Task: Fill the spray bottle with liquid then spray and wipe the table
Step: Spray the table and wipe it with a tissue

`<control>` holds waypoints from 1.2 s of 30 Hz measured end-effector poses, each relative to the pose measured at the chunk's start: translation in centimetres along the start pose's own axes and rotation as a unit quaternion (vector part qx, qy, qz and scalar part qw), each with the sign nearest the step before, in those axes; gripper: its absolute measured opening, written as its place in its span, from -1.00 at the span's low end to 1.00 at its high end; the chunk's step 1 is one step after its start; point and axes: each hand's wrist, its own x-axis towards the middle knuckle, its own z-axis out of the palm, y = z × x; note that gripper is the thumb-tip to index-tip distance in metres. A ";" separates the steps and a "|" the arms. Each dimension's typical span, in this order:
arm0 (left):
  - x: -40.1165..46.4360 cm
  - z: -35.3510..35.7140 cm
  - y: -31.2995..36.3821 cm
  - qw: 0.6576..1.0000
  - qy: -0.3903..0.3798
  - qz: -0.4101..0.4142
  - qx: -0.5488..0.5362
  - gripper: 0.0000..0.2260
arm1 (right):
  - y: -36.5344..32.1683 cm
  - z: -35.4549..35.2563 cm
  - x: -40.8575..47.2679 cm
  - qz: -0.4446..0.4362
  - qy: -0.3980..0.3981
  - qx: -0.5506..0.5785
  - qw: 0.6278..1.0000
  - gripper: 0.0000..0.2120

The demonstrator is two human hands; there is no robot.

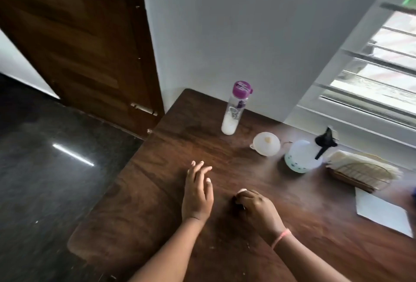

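Dark wooden tabletop [258,225], seen from above, far edge against a pale wall and a barred window. Near the far left corner, upright: a clear water bottle [235,110] with a purple cap, white liquid filling only its bottom part. To its right, well short of the far edge: a white funnel [265,146], wide mouth up, lying on the wood. Just beside the funnel, farther right: the spray bottle [304,154], round translucent white body, black trigger head on top, standing upright close to the far edge under the window. Touching or nearly touching it on the right: a shallow basket holding a folded pale cloth [362,169]. Toward the right edge, nearer than the basket: a white sheet of paper [382,212], flat on the wood.

Over the middle of the tabletop, well apart from all the bottles: left hand [197,193], palm down, fingers straight and slightly spread, holding nothing; hovering or resting cannot be told. Just beside it on the right: right hand [256,207], fingers curled under, knuckles up, a pink band on the wrist. Something small and dark maybe under the curled fingers, too blurred to tell. Neither hand touching the other.
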 end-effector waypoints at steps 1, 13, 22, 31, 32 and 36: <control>-0.1 0.2 0.0 1.000 -0.007 0.016 0.016 -0.68 | 0.2 -0.6 -1.5 0.058 0.039 0.045 0.997 -0.74; -7.2 8.0 16.0 0.847 -0.359 -0.189 -0.343 -0.80 | 2.8 -8.6 -11.5 0.370 0.307 0.558 0.676 -0.43; -9.6 11.6 22.6 0.742 -0.425 -0.313 -0.414 -0.80 | 4.1 -10.7 -16.8 0.377 0.451 0.248 0.770 -0.59; -14.0 20.0 30.5 0.766 -0.453 -0.299 -0.344 -0.86 | 12.0 -14.5 -27.4 0.286 0.417 0.247 0.827 -0.74; -15.4 21.6 32.0 0.760 -0.449 -0.317 -0.347 -0.87 | 13.7 -15.1 -29.7 0.277 0.411 0.240 0.834 -0.71; -20.5 26.7 37.1 0.737 -0.465 -0.348 -0.345 -0.81 | 19.4 -16.3 -37.1 0.287 0.408 0.230 0.836 -0.64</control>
